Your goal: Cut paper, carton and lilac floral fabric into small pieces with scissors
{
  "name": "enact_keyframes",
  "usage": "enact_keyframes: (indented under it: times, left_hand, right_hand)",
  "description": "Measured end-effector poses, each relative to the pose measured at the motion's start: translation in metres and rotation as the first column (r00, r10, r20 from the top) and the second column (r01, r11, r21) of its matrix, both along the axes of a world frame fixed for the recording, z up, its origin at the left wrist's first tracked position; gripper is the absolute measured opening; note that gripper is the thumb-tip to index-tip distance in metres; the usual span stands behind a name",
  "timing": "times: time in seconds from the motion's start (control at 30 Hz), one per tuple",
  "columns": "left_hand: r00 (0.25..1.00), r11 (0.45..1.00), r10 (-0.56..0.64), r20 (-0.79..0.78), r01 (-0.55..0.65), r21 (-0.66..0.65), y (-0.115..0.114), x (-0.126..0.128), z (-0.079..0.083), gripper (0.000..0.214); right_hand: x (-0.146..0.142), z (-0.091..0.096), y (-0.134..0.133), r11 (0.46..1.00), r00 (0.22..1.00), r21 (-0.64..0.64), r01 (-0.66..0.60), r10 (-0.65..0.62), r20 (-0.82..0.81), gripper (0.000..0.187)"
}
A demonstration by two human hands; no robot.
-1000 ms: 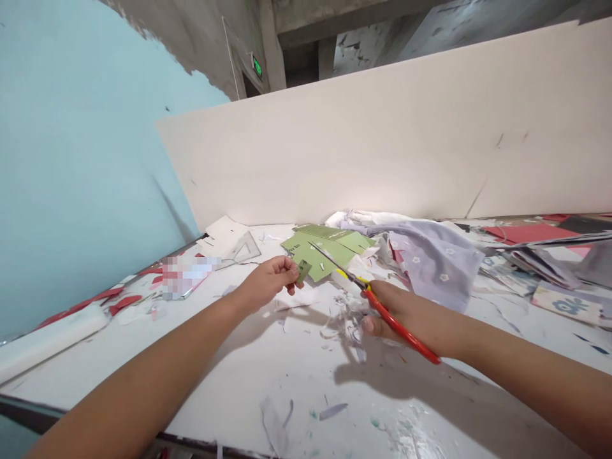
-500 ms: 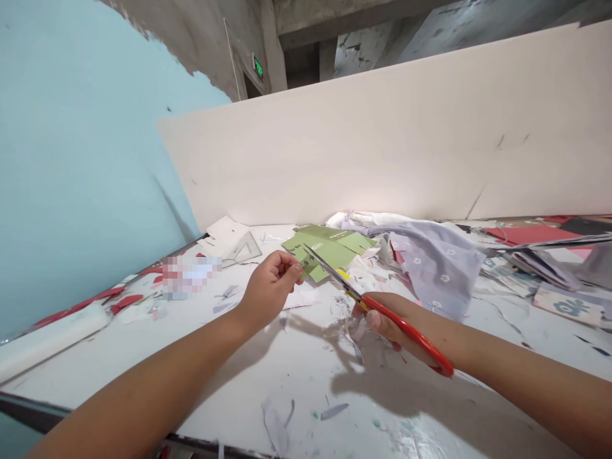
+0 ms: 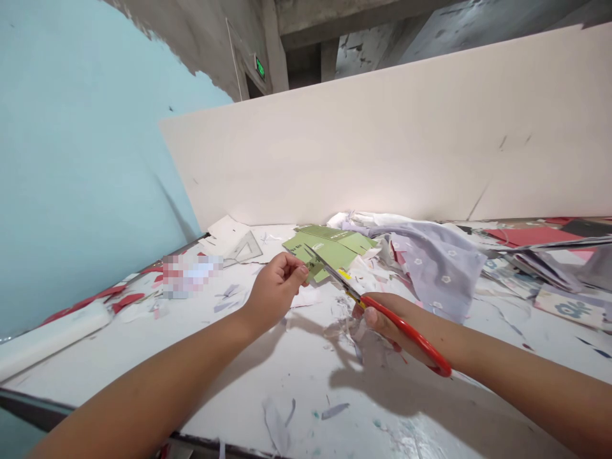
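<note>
My left hand is closed, thumb and index finger pinching what looks like a small piece of green card with dark print. My right hand grips a pair of scissors with red handles and a yellow part near the pivot. The blades point away to the left, beside the green piece and nearly together; whether they touch it I cannot tell. Behind the fingertips lies a larger printed green card. Right of it is a lilac cloth with white flowers.
Scraps litter the white table. A clear set square lies at the back left, a white roll at the left edge. Red sheets and patterned pieces lie on the right. A pale panel stands behind.
Both hands stay almost in place. My left hand and the piece in it have shifted slightly right, nearer the scissors' blades. The view itself moved a little.
</note>
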State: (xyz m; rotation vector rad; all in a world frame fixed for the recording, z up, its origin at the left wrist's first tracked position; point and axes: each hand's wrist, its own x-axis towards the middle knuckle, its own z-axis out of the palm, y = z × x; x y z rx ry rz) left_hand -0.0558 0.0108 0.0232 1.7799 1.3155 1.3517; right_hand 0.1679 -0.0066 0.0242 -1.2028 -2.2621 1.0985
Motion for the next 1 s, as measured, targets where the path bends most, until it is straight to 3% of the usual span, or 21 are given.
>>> enact_keyframes:
  times: [0.4, 1.0]
  left_hand:
    - [0.999, 0.998, 0.031, 0.04, -0.034, 0.057, 0.0025, 0.0002, 0.0003, 0.02]
    - [0.999, 1.0, 0.01, 0.053, -0.01, 0.004, 0.0038, 0.0042, -0.0046, 0.019]
  right_hand:
    - [-0.002, 0.0032, -0.0015, 1.0, 1.0, -0.008, 0.016, -0.016, -0.003, 0.062]
    - [-0.003, -0.0014, 0.0003, 0.998, 0.998, -0.031, 0.055, -0.054, 0.018, 0.057]
